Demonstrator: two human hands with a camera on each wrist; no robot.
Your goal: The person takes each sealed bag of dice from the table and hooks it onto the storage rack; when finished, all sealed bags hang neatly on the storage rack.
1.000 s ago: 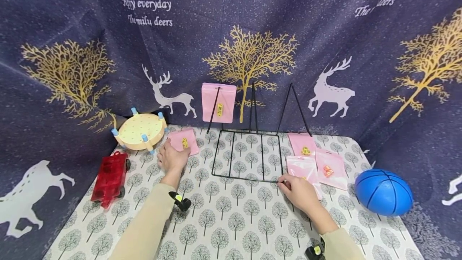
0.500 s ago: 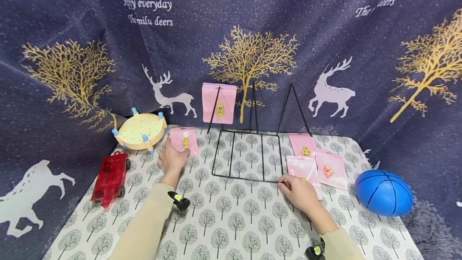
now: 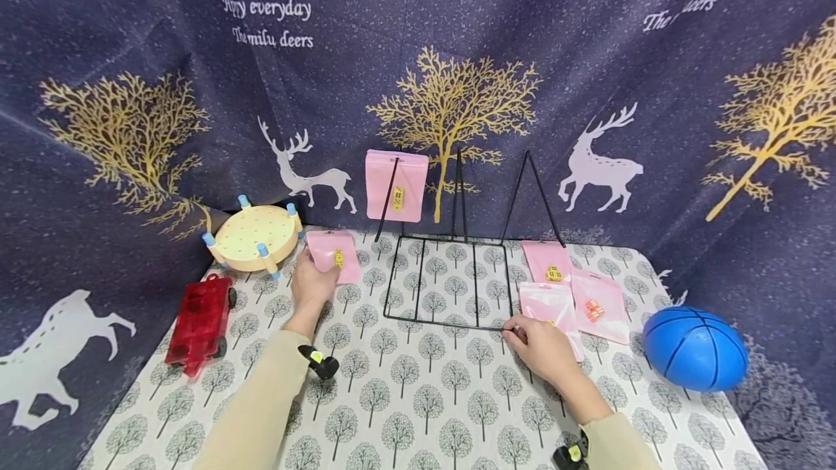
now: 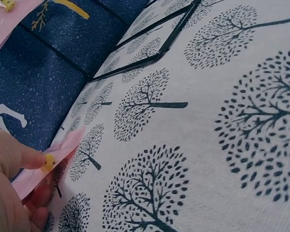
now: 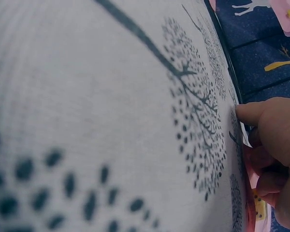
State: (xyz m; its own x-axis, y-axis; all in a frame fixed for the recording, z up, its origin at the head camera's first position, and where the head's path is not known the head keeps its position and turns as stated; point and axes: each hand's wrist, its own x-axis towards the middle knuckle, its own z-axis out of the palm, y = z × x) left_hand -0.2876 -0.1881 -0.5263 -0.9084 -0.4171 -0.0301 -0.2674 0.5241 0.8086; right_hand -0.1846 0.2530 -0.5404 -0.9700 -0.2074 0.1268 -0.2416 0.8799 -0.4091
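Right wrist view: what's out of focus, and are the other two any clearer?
Right wrist: the tablecloth print blurs at lower left, crisper toward the middle; head: both hands and the black rack look fairly sharp; left wrist: print mostly crisp, dimmer than head view.

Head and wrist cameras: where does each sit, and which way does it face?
Head: on the head, forward and down at the table; left hand, right hand and sleeves show.
Left wrist: on that wrist, toward the left hand pinching a pink bag.
Right wrist: on that wrist, across the table toward the right hand.
Wrist views share the black rack.
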